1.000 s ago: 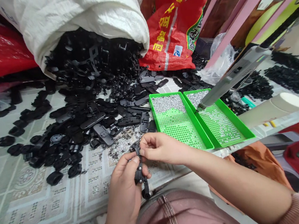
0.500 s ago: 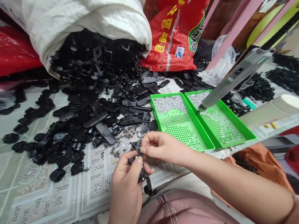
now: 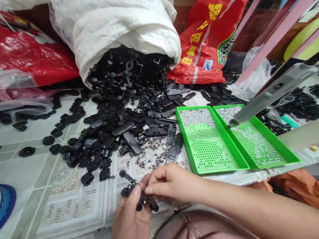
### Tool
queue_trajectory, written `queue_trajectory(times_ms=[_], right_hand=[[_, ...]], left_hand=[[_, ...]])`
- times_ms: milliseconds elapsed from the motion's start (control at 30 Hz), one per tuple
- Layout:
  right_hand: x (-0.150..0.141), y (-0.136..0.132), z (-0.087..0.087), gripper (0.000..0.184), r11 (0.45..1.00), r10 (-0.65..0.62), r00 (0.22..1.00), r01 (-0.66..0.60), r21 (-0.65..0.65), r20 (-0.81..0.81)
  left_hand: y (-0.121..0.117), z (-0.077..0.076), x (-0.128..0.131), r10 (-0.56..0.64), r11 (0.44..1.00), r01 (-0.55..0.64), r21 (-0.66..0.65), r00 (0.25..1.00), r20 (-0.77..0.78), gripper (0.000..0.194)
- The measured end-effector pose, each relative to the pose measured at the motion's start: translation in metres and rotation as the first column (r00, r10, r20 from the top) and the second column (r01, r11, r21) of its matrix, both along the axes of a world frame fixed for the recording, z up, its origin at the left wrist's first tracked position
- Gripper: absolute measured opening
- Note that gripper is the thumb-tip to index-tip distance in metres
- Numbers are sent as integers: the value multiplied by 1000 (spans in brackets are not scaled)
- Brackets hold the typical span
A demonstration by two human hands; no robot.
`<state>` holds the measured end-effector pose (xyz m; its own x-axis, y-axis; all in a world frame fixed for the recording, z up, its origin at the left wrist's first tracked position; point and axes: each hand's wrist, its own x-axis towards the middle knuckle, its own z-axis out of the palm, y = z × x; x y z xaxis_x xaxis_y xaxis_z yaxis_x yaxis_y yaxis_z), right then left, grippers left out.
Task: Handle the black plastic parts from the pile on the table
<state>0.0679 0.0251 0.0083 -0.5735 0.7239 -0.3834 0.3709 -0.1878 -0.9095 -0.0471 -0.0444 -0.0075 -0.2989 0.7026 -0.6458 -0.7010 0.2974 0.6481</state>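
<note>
Black plastic part (image 3: 138,196) is pinched between left hand (image 3: 131,221) and right hand (image 3: 170,182) fingertips at the table's near edge (image 3: 74,234); bare tabletop is left alongside.

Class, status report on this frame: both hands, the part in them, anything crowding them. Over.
Left hand gripping black plastic assembly. Right hand pinching its upper end. Loose black parts and green trays just beyond, not touching.
</note>
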Motion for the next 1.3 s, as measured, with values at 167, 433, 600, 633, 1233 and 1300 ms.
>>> queue_trajectory(times_ms=[167,433,600,633,1233,1300], right_hand=[[-7,43,-3,14,685,-70,878,-303,663,473],[-23,63,-13,13,592,-88,761,-478,648,642],[-10,51,0,7,615,-83,836,-385,688,543],[-8,47,3,6,614,-76,866,-349,707,494],[5,20,-1,21,858,-122,982,30,513,147],[2,20,-2,11,948,-98,994,80,308,46]], left_hand=[[-1,-10,-17,40,998,-39,-49,998,39,17],[-1,-2,-22,34,999,-37,28,994,99,12],[3,-4,-23,43,999,-45,20,993,107,13],[5,-4,-22,35,999,-38,35,994,102,13],[35,-11,-1,48,982,-32,185,995,-83,37],[34,-11,-1,29,981,-13,195,996,-79,35]])
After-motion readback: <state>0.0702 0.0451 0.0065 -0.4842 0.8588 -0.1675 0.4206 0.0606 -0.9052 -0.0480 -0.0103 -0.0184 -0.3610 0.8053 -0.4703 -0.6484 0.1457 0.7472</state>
